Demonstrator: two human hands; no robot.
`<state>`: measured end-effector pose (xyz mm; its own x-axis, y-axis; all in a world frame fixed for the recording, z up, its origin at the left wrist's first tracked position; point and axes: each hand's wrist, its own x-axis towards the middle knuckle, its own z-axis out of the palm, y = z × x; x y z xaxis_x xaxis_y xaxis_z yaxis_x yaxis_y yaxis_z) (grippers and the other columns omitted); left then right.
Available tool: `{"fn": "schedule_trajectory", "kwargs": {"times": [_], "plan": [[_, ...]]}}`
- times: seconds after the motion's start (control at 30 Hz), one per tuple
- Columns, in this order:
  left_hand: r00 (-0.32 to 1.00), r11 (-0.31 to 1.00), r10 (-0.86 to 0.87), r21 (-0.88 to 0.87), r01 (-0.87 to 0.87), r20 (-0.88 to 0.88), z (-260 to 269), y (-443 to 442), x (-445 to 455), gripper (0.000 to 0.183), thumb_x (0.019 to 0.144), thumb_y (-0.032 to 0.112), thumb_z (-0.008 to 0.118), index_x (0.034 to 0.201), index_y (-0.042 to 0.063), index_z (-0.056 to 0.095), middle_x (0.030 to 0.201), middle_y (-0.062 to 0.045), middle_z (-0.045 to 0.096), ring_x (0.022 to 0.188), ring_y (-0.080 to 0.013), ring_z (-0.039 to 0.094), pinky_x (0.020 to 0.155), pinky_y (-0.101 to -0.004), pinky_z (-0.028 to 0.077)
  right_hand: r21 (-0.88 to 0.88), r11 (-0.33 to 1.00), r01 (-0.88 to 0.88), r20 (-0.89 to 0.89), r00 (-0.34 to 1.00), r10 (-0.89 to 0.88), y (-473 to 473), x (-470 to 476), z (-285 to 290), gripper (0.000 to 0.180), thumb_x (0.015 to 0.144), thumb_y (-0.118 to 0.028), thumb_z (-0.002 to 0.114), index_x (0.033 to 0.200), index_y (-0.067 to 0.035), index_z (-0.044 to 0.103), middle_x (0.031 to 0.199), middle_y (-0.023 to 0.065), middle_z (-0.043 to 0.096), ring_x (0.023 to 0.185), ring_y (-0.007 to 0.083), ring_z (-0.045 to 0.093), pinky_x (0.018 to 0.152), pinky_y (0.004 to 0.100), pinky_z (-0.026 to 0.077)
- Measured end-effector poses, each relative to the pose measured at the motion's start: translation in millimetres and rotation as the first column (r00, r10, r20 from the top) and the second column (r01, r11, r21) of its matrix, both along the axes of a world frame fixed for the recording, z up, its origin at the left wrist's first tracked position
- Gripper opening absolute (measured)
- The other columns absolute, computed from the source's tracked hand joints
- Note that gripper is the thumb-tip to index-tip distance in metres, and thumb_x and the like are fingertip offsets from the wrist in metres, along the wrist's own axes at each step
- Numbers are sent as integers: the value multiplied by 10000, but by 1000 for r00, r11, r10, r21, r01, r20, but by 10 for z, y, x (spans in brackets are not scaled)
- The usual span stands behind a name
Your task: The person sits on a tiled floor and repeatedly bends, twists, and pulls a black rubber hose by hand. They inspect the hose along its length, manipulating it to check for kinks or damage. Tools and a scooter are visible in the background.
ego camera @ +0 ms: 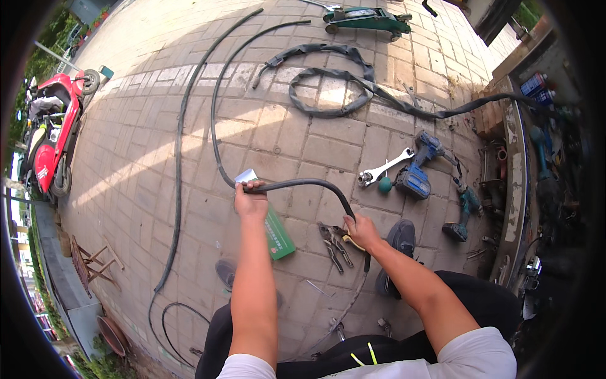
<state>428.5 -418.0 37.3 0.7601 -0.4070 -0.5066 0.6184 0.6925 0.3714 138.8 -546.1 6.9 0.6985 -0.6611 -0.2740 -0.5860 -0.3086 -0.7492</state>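
Observation:
A black rubber hose [303, 183] bends between my two hands. My left hand [251, 199] grips it near the middle, and from there it runs away over the paving in a long curve. Farther along, my right hand [363, 230] is closed around the same hose. Below the right hand a thinner grey cable [358, 289] comes out of the hose's end and trails toward my lap. Under my left forearm lies a green box [278, 235] with writing and a raised white flap. Pliers [335, 244] lie beside my right hand, next to a yellow-handled tool [352, 240] partly hidden by it.
A second hose [179, 156] stretches along the left. Right of my hands lie a wrench [388, 163], a blue cordless impact wrench [419, 166] and a teal power tool [464, 211]. A sleeved cable [331, 112] coils ahead, before a green floor jack [367, 20]. A red scooter [54, 135] stands far left.

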Motion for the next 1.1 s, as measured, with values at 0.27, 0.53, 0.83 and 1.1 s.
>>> {"fn": "schedule_trajectory", "kwargs": {"times": [0.27,0.53,0.83,1.1], "plan": [[946,925,-320,238,298,59,228,124,-351,212,995,287,396,1011,91,473,1146,-146,582,1029,-280,575,976,-501,429,-63,916,-397,-413,846,338,-813,-110,-49,371,896,-376,529,927,-17,616,870,221,647,869,412,600,757,485,468],[877,833,-478,334,441,36,200,211,-850,239,947,320,523,1032,98,501,1161,-125,593,1011,-254,559,913,-473,455,-115,897,-427,-691,683,236,-1221,-158,116,319,863,-328,549,1022,-66,639,1012,169,650,989,337,608,827,436,489],[874,851,-467,334,405,131,187,42,-1305,287,908,318,599,1052,83,520,1149,-118,614,995,-232,590,908,-425,460,77,813,-577,-839,403,366,-1375,485,764,366,826,-338,622,1022,-33,671,1000,196,651,991,350,613,822,435,491],[565,685,-697,641,345,442,758,-324,-1983,371,902,206,597,1201,4,511,1171,-74,571,1040,-149,549,915,-304,434,341,762,-550,-347,680,646,238,1954,2060,500,872,-374,560,1052,91,577,1052,289,609,986,404,594,840,455,460]]}}
